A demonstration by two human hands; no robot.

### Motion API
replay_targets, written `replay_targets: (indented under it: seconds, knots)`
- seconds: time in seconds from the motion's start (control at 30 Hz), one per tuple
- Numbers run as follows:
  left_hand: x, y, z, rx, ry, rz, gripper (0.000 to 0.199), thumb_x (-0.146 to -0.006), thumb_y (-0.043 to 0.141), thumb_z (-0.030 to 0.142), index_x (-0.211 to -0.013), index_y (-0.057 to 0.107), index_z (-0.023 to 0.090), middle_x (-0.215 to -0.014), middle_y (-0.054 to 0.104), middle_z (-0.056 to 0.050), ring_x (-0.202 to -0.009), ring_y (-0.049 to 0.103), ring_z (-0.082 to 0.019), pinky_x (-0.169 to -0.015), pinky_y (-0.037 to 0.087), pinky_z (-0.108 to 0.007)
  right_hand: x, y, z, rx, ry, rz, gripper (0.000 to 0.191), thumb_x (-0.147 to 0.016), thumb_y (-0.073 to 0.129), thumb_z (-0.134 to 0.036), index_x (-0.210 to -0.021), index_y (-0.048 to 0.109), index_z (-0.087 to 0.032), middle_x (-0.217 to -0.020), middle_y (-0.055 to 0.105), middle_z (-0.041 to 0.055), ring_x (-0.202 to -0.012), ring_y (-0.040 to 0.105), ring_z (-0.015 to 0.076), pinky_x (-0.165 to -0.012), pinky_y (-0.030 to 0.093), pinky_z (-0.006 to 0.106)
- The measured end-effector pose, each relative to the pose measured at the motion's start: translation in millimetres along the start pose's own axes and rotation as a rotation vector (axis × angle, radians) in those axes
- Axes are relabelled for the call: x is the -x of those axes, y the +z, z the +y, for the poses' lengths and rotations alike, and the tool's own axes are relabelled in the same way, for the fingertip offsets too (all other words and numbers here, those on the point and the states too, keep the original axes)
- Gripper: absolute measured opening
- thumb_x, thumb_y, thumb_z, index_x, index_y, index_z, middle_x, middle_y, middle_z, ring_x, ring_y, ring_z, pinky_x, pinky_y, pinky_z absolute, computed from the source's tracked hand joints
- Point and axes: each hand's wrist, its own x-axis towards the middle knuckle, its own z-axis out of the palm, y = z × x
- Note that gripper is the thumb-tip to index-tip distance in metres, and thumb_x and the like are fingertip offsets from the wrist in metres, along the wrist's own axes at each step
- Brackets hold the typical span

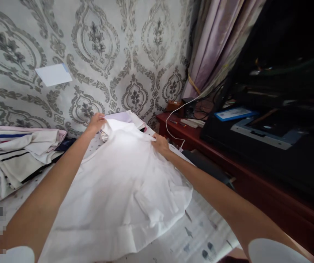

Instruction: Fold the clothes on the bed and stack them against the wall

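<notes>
A white shirt (pixel 113 179) is spread over the patterned sheet, its hem band towards me and one sleeve lying folded on the right side. My left hand (pixel 97 123) pinches the shirt's far left edge with closed fingers. At the far right edge, my right hand (pixel 161 143) grips the cloth, fingers closed on it. Just beyond the shirt, folded lilac and white cloth (pixel 121 117) lies against the wall, partly hidden.
To the left sits a pile of folded clothes (pixel 30 149). A dark red cabinet (pixel 255 193) carries a large black screen (pixel 255 124) on the right. A white cable (pixel 170 120) hangs over the cabinet's edge. Behind are patterned wallpaper and a lilac curtain (pixel 214 40).
</notes>
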Motion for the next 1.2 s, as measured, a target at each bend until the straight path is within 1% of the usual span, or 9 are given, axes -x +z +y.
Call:
replay_targets:
  seconds: [0.1, 0.23, 0.37, 0.5, 0.6, 0.7, 0.93, 1.07, 1.2]
  knots:
    - [20.3, -1.8, -28.2, -0.178, -0.015, -0.016, 0.032, -0.07, 0.064, 0.021, -0.1, 0.054, 0.02, -0.095, 0.062, -0.004, -0.089, 0.06, -0.019, -0.074, 0.046, -0.029, 6.6, 4.8, 13.2, 0.08, 0.039, -0.04, 0.031, -0.08, 0.053, -0.014, -0.108, 0.063, -0.021, -0.095, 0.069, 0.0081, -0.092, 0.061, 0.0255, -0.08, 0.045, 0.034]
    - [82.3, -45.2, -67.1, -0.512, 0.179, -0.183, 0.027, -0.082, 0.053, 0.032, -0.105, 0.056, 0.019, -0.111, 0.063, -0.011, -0.108, 0.059, -0.026, -0.091, 0.047, -0.04, 11.6, 2.4, 13.9, 0.203, -0.041, -0.024, 0.043, -0.083, 0.054, -0.021, -0.126, 0.057, -0.019, -0.115, 0.065, 0.0125, -0.106, 0.057, 0.0293, -0.09, 0.044, 0.04]
    - [157.2, -91.9, -93.1, -0.888, 0.258, -0.215, 0.035, -0.09, 0.046, 0.044, -0.112, 0.059, 0.02, -0.114, 0.061, -0.012, -0.109, 0.056, -0.03, -0.096, 0.045, -0.046, 5.4, 6.8, -19.7, 0.29, -0.299, -0.026, 0.035, -0.089, 0.052, -0.026, -0.122, 0.061, -0.017, -0.125, 0.061, 0.0157, -0.117, 0.052, 0.0324, -0.096, 0.042, 0.042]
    - [202.8, -111.9, -103.0, -1.11, 0.141, -0.221, 0.045, -0.089, 0.049, 0.045, -0.126, 0.055, 0.019, -0.114, 0.061, -0.013, -0.109, 0.057, -0.032, -0.091, 0.047, -0.047, -4.3, 36.5, -70.3, 0.224, -0.253, -0.275, 0.042, -0.091, 0.055, -0.042, -0.126, 0.058, -0.019, -0.113, 0.068, 0.0116, -0.108, 0.06, 0.0289, -0.085, 0.046, 0.036]
    - [207.5, -125.1, -109.8, -1.134, -0.008, -0.195, 0.036, -0.088, 0.047, 0.031, -0.121, 0.057, 0.02, -0.117, 0.063, -0.013, -0.111, 0.058, -0.031, -0.087, 0.049, -0.042, -7.1, 64.1, -94.2, 0.256, -0.238, -0.31, 0.057, -0.084, 0.064, -0.042, -0.136, 0.052, -0.021, -0.119, 0.067, 0.0125, -0.106, 0.062, 0.03, -0.082, 0.047, 0.036]
    - [196.9, -153.0, -120.8, -1.029, -0.121, -0.131, 0.022, -0.082, 0.047, 0.022, -0.097, 0.064, 0.022, -0.106, 0.069, -0.009, -0.101, 0.063, -0.028, -0.079, 0.049, -0.036, -10.1, 80.8, -100.3, 0.26, -0.266, -0.287, 0.041, -0.085, 0.059, -0.031, -0.126, 0.062, -0.024, -0.121, 0.067, 0.0112, -0.106, 0.062, 0.0293, -0.084, 0.047, 0.037]
    - [180.2, -239.9, -143.0, -0.594, -0.47, 0.325, 0.013, -0.069, 0.05, 0.026, -0.08, 0.055, 0.02, -0.067, 0.064, -0.002, -0.063, 0.063, -0.02, -0.058, 0.047, -0.029, -29.5, 86.7, -100.5, 0.138, -0.126, -0.252, 0.024, -0.084, 0.052, -0.02, -0.095, 0.073, -0.018, -0.082, 0.074, 0.0098, -0.084, 0.068, 0.0245, -0.072, 0.049, 0.03]
    - [187.6, -230.9, -146.1, -0.688, -0.297, 0.28, 0.015, -0.076, 0.053, 0.027, -0.089, 0.059, 0.021, -0.081, 0.068, -0.004, -0.078, 0.065, -0.022, -0.072, 0.05, -0.033, -29.7, 93.5, -101.7, -0.002, -0.068, -0.299, 0.026, -0.087, 0.051, -0.024, -0.103, 0.071, -0.015, -0.068, 0.071, 0.0058, -0.062, 0.067, 0.0182, -0.059, 0.049, 0.025]
    - [193.5, -169.4, -143.3, -0.684, 0.056, -0.03, 0.031, -0.09, 0.045, 0.033, -0.113, 0.061, 0.021, -0.115, 0.068, -0.01, -0.11, 0.062, -0.024, -0.099, 0.046, -0.039, -21.1, 91.6, -97.2, -0.101, -0.126, -0.374, 0.038, -0.087, 0.058, -0.031, -0.122, 0.066, -0.018, -0.075, 0.071, 0.003, -0.063, 0.066, 0.0166, -0.06, 0.05, 0.025]
